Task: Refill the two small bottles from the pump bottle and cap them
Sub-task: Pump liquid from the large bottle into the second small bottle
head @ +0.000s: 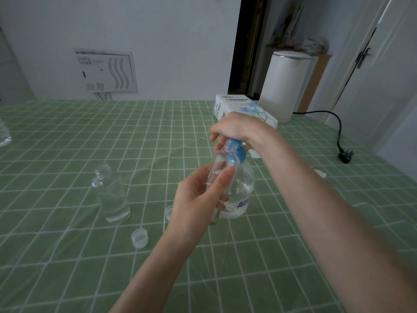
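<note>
Okay so the left hand (pixel 194 206) has the small bottle (pixel 222 168) gripped round its lower half, thumb on the front and fingers (pixel 199 177) curled behind it. It's held up off the desk (pixel 67 136) and tipped a bit, open neck right up against the blue pump head (pixel 239 152). The right hand (pixel 239 129) sits on top of that head, its fingers curled down over it with the thumb tucked underneath. The pump bottle (pixel 244 184) stands on the desk just behind the small bottle. The second bottle (pixel 111 195) is upright on the desk off to the left, uncapped, well apart from both hands. A cap (pixel 140 238) lies open side up in front of it, and the other cap (pixel 168 211) peeks out from behind the left hand. A tissue box (pixel 239 104) sits behind the right hand.
</note>
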